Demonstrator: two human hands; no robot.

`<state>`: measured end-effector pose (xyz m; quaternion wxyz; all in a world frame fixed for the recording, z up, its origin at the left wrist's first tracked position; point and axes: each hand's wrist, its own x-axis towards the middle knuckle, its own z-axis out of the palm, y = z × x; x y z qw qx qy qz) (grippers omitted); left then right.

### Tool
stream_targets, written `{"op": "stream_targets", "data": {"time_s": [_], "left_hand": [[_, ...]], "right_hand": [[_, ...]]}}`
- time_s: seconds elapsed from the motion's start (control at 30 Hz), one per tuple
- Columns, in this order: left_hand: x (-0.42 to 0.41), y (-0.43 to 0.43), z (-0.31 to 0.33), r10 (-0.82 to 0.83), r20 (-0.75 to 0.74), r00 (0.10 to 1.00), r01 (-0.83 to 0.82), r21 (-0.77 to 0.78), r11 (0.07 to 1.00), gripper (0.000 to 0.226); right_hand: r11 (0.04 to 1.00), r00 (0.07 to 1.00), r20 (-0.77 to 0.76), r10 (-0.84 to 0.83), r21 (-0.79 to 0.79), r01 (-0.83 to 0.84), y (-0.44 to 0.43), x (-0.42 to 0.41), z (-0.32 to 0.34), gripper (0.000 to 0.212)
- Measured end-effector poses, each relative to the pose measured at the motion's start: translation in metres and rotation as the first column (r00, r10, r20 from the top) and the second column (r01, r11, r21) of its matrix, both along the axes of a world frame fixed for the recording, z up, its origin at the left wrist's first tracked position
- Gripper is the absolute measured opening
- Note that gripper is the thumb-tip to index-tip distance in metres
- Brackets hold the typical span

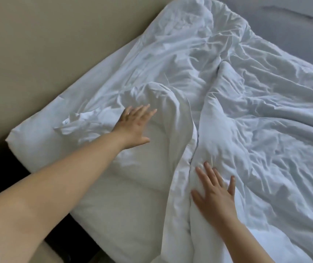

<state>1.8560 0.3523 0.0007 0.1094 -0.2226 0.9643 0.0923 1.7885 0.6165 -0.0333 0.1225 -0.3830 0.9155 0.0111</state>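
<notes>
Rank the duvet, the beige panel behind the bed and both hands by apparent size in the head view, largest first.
1. duvet
2. beige panel
3. left hand and right hand: about alike; the right lies nearer the camera, so they are not ranked against each other.

Two bare hands are in view: one left hand [134,128] at 9 o'clock and one right hand [215,198] at 5 o'clock. There is one crumpled white duvet [246,111], spreading from the centre to 3 o'clock. One mattress [117,215] shows at 7 o'clock, one beige wall [38,44] at 10 o'clock, and one strip of grey floor [294,25] at 1 o'clock.
</notes>
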Motion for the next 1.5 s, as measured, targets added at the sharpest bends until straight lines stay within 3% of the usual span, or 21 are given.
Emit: {"op": "stream_targets", "data": {"time_s": [0.07, 0.13, 0.23, 0.33, 0.43, 0.53, 0.63, 0.7, 0.77, 0.83, 0.9, 1.0, 1.1, 1.2, 1.27, 1.4, 1.5], "left_hand": [[-0.031, 0.011, 0.002, -0.063, 0.040, 0.997, 0.064, -0.027, 0.998, 0.091], [-0.062, 0.022, 0.000, -0.231, 0.075, 0.970, 0.239, -0.116, 0.964, 0.088], [-0.097, 0.047, -0.006, -0.496, 0.253, 0.831, 0.544, -0.184, 0.818, 0.056], [-0.094, 0.052, -0.010, -0.462, 0.365, 0.809, 0.554, -0.208, 0.806, 0.028], [-0.044, 0.035, -0.007, -0.429, 0.312, 0.848, 0.502, -0.210, 0.839, 0.032], [0.040, 0.022, -0.009, -0.539, 0.015, 0.842, 0.521, -0.282, 0.806, 0.036], [0.122, 0.010, 0.001, -0.398, -0.158, 0.904, 0.355, -0.244, 0.903, 0.035], [0.172, 0.013, 0.018, -0.283, -0.141, 0.949, 0.248, -0.221, 0.943, 0.036], [0.222, 0.026, 0.025, -0.127, -0.016, 0.992, 0.121, -0.193, 0.974, 0.036], [0.265, 0.049, 0.020, 0.124, 0.175, 0.977, -0.123, -0.017, 0.992, 0.033], [0.300, 0.079, 0.007, 0.192, 0.361, 0.912, -0.236, 0.082, 0.968, 0.029], [0.318, 0.113, 0.004, 0.232, 0.474, 0.849, -0.305, 0.083, 0.949, 0.032], [0.316, 0.113, 0.013, 0.464, 0.305, 0.832, -0.524, 0.154, 0.838, 0.032], [0.301, 0.093, 0.025, 0.695, 0.084, 0.714, -0.694, 0.218, 0.687, 0.026], [0.286, 0.073, 0.032, 0.767, -0.078, 0.637, -0.740, 0.217, 0.637, 0.023], [0.243, 0.017, 0.039, 0.743, -0.366, 0.560, -0.738, 0.188, 0.648, 0.025], [0.201, -0.038, 0.026, 0.732, -0.339, 0.591, -0.707, 0.220, 0.672, 0.037]], "right_hand": [[1.000, 0.999, 0.033, -0.004, -0.011, 0.004, 0.008, 0.003, 0.002, 0.057], [0.998, 1.000, 0.021, -0.002, -0.060, 0.003, 0.017, 0.004, -0.002, 0.057], [0.993, 1.000, 0.002, -0.031, -0.115, 0.031, 0.027, -0.001, -0.011, 0.058], [0.974, 0.996, 0.036, -0.080, -0.211, 0.086, 0.038, -0.002, -0.015, 0.059], [0.958, 0.993, 0.000, -0.117, -0.264, 0.113, 0.046, -0.002, -0.018, 0.057], [0.974, 0.993, 0.005, -0.118, -0.192, 0.117, 0.039, 0.000, -0.004, 0.064], [0.984, 0.988, 0.085, -0.125, -0.116, 0.134, 0.034, 0.005, 0.009, 0.064], [0.984, 0.991, 0.079, -0.104, -0.135, 0.114, 0.030, 0.013, 0.017, 0.064], [0.990, 0.997, 0.061, -0.045, -0.133, 0.053, 0.025, 0.027, 0.020, 0.061], [0.996, 0.993, 0.077, 0.093, -0.013, -0.093, 0.027, 0.047, 0.020, 0.059], [0.963, 0.966, 0.161, 0.200, 0.150, -0.224, 0.033, 0.069, 0.015, 0.048], [0.952, 0.949, 0.218, 0.227, 0.156, -0.263, 0.039, 0.090, 0.015, 0.046], [0.944, 0.948, 0.196, 0.250, 0.167, -0.283, 0.043, 0.093, 0.017, 0.048], [0.938, 0.944, 0.206, 0.256, 0.182, -0.294, 0.041, 0.094, 0.019, 0.048], [0.934, 0.943, 0.195, 0.269, 0.187, -0.305, 0.041, 0.094, 0.013, 0.048], [0.931, 0.947, 0.152, 0.284, 0.192, -0.310, 0.035, 0.090, -0.004, 0.080], [0.959, 0.962, 0.094, 0.256, 0.105, -0.265, 0.023, 0.087, -0.021, 0.060]]}}
